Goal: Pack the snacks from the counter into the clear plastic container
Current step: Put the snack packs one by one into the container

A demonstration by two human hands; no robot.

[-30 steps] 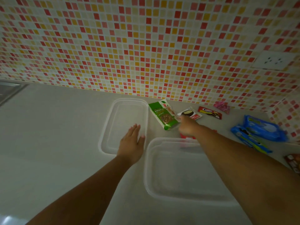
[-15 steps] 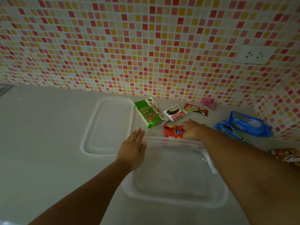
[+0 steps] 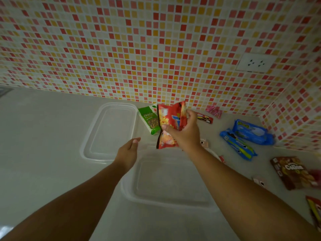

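Only one view — head cam, wide-angle, looking fwd and steeply down over the counter [image 3: 43, 153] toward the tiled wall [image 3: 139, 49]. Close range: both forearms enter from bottom edge, corner of wall at right — lines bow near edges.

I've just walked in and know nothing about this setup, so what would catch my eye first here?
Probably the right hand holding up red crinkly snack packets, raised above the far edge of the clear plastic container on the grey counter. Behind everything, a red, yellow and white mosaic tile wall fills the upper half. At right, two blue biscuit packs lie near the corner.
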